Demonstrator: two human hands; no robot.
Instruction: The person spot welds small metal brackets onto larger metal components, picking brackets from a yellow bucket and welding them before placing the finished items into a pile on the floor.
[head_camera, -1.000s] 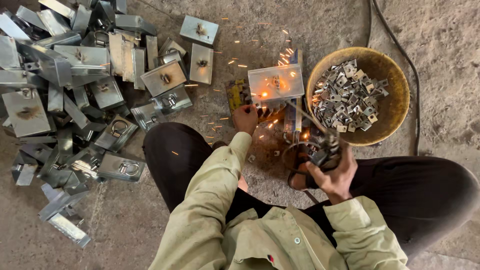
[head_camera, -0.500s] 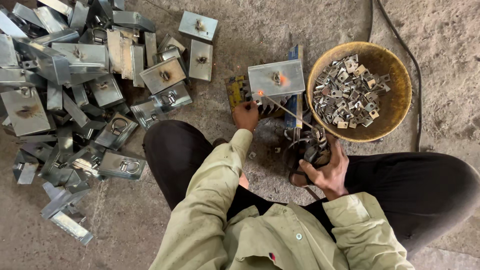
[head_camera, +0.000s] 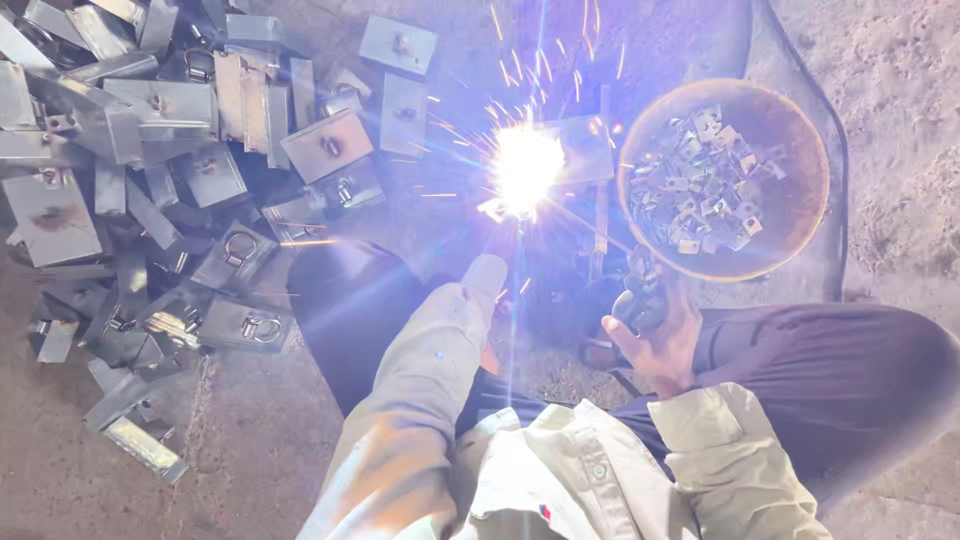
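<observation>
Overhead view of a seated person welding on a concrete floor (head_camera: 250, 470). The landmark is the white-blue arc flash (head_camera: 525, 168), from which sparks fan upward and outward.

The metal plate (head_camera: 580, 145) (a flat grey square, partly washed out by glare) lies touching the right side of the flash, between it and the bowl. The round bowl (head_camera: 795, 235), rust-brown at its rim, sits well to the right of the flash and holds a heap of small metal clips (head_camera: 700, 185).

The left hand (head_camera: 497, 240) reaches to just below the flash at the end of a pale sleeve (head_camera: 430, 370); glare hides the fingers, so whether it grips anything cannot be told. The right hand (head_camera: 655, 335) lies below and to the right of the flash, near the bowl's lower rim, clenched around a dark welding holder (head_camera: 638, 295) whose upper end points toward the flash.

A pile of finished plates (head_camera: 160, 170) (many bearing a ring or a bolt at the centre) spreads well to the left of the flash. Dark trousers (head_camera: 830, 380) frame the work area below the flash on both sides. A black cable (head_camera: 838, 130) curves past the bowl's far side.
</observation>
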